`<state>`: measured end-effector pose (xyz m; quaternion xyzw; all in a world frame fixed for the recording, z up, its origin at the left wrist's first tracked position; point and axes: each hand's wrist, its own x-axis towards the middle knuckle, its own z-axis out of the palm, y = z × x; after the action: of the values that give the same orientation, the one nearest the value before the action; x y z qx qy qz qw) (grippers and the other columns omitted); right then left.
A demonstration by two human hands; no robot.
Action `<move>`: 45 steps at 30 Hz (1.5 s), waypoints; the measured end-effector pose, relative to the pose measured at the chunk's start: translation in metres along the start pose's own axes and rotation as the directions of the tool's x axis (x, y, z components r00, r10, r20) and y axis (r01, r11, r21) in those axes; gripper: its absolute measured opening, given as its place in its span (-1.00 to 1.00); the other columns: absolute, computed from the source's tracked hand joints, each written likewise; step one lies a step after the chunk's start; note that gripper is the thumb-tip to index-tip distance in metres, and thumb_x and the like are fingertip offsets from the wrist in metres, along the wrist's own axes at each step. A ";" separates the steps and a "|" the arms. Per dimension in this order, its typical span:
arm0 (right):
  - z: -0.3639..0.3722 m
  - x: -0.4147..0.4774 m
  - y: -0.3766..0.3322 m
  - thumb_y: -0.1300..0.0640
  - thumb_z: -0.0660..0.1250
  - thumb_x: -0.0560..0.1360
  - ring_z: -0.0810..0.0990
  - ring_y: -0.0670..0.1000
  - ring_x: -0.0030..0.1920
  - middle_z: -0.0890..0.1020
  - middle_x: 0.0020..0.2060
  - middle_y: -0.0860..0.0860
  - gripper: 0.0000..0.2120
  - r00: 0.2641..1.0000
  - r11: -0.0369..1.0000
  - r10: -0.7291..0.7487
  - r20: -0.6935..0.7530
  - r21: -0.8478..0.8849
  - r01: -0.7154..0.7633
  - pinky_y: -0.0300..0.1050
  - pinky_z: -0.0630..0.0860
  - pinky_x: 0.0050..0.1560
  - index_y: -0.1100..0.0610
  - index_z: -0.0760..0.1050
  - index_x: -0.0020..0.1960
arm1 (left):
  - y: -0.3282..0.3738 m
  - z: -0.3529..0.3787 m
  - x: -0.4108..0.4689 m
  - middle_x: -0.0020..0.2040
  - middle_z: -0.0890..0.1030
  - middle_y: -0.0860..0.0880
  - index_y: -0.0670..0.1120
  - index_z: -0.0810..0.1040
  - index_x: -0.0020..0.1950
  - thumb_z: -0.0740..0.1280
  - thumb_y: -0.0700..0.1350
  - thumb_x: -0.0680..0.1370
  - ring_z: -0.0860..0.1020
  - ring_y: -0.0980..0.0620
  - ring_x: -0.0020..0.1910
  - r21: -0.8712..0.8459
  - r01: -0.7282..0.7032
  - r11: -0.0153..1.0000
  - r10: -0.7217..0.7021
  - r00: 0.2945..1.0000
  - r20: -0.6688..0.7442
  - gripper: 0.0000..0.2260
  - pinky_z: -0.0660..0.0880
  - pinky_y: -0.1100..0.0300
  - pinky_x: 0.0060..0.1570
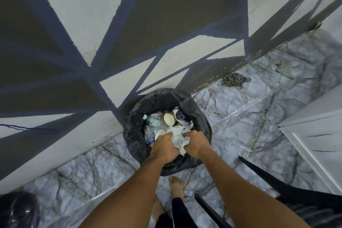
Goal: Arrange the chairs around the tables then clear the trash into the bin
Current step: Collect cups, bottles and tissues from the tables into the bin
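A round bin lined with a black bag (137, 131) stands on the floor against the painted wall. Inside lie paper cups (169, 119), a plastic bottle (153, 120) and wrappers. Over its near rim, my left hand (163, 147) and my right hand (196, 143) both grip one bundle of crumpled white tissue paper (178, 136) between them. The lower part of the bundle is hidden by my fingers.
A black chair (288, 196) stands at the lower right, its legs close to my feet. A metal chain (234, 79) lies at the wall's foot. A white panelled door (318, 146) is at the right. Another black bag (16, 209) sits at the lower left.
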<state>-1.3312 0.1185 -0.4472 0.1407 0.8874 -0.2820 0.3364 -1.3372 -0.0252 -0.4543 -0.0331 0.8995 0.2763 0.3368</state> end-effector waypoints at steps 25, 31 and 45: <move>0.223 -0.248 -0.215 0.15 0.36 0.44 0.57 -0.01 0.19 0.62 0.18 -0.06 -0.63 0.545 0.453 -0.630 0.553 -0.308 0.837 -0.29 0.41 0.15 0.04 0.59 0.24 | -0.256 -0.005 -0.369 0.30 0.56 -0.04 0.04 0.49 0.42 0.35 -0.01 0.54 0.51 -0.07 0.31 -0.649 0.319 0.690 -0.694 0.545 -0.470 -0.57 0.45 0.13 0.27; 0.322 -0.391 -0.197 0.14 0.28 0.40 0.65 0.06 -0.02 0.71 -0.06 0.01 -0.76 0.262 0.163 -0.626 0.735 -0.205 0.965 -0.09 0.55 -0.01 0.08 0.66 -0.01 | -0.284 0.074 -0.517 0.02 0.66 -0.05 0.07 0.57 0.10 0.26 -0.03 0.45 0.62 -0.14 -0.01 -0.725 0.385 0.570 -0.816 0.364 -0.449 -0.75 0.57 -0.01 -0.03; 0.487 -0.651 -0.111 0.22 0.33 0.40 0.62 -0.03 0.08 0.67 0.06 -0.08 -0.65 -0.317 -0.435 -0.153 0.936 0.224 0.872 -0.21 0.54 0.03 -0.04 0.62 0.13 | -0.271 0.282 -0.775 -0.05 0.64 -0.02 -0.01 0.49 -0.08 0.27 -0.08 0.41 0.60 -0.12 -0.03 -0.974 0.227 -0.003 -0.962 -0.268 -0.060 -0.89 0.55 0.04 -0.10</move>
<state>-0.6498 -0.2993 -0.2609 -0.8455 0.4181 0.0122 0.3320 -0.5074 -0.2056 -0.2741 -0.8272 0.4908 0.2354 -0.1394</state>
